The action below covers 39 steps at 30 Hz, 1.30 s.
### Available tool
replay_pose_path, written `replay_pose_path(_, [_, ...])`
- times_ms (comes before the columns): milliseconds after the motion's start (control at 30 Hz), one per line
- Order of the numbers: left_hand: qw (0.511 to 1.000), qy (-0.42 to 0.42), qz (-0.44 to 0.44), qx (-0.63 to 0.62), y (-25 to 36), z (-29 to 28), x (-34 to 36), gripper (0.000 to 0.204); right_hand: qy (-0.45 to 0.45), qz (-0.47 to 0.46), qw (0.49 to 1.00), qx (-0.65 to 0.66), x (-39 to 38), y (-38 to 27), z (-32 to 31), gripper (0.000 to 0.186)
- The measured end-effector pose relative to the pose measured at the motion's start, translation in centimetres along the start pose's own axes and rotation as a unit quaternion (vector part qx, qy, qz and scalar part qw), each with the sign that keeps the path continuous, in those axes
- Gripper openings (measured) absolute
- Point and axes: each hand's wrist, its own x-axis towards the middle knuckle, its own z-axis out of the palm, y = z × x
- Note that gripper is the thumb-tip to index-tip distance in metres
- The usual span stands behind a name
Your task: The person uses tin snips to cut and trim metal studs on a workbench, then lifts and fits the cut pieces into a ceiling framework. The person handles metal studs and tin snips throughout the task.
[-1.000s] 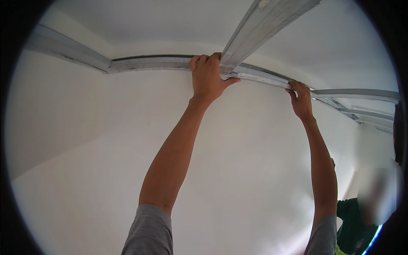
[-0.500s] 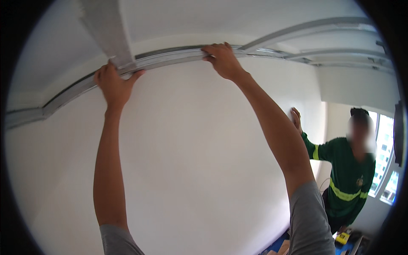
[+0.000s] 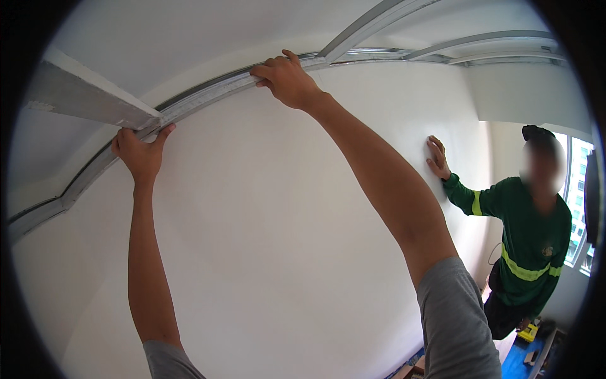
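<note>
A long grey metal track (image 3: 211, 93) runs along the top of the white wall, just below the ceiling. My left hand (image 3: 140, 158) grips it where a wide metal channel (image 3: 95, 98) meets it, thumb on the near face and fingers partly hidden behind the joint. Farther right, my right hand (image 3: 287, 82) is curled over the same track, its fingertips on the upper edge and one finger raised. Another metal channel (image 3: 372, 28) joins the track just right of that hand. Both my arms are raised.
At the right, a person in a green long-sleeved shirt (image 3: 536, 246) with yellow bands rests a hand (image 3: 438, 156) on the white wall (image 3: 271, 240). Behind them is a window (image 3: 577, 183). A yellow tool (image 3: 528, 332) lies low on the right. More metal channels (image 3: 486, 41) cross overhead.
My view has turned and tilted, so the track slants more and the wide channel lies farther left. Both hands stay on the track. The other person's hand stays against the wall.
</note>
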Motion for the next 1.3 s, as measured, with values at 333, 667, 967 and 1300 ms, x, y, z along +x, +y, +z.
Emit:
replay_pose_path(333, [1.0,-0.012,-0.014,-0.004,-0.3,0.0,-0.3,0.086,-0.048,-0.009,0.999,0.016,0.3,-0.2,-1.1,0.025])
replay_pose_path(667, [0.997,-0.051,-0.055,0.034,-1.7,0.5,-0.2,0.085,0.021,-0.06,0.997,0.038,1.1,1.2,0.8,0.03])
replay_pose_path(967, [0.996,0.017,-0.016,-0.084,-0.1,-0.7,0.1,0.085,0.015,-0.025,0.995,-0.093,1.1,-4.7,-0.6,0.043])
replay_pose_path(1300, [0.997,0.024,-0.019,-0.071,-0.2,-1.3,-0.2,0.083,-0.055,-0.102,0.992,-0.054,5.7,-11.0,1.8,0.027])
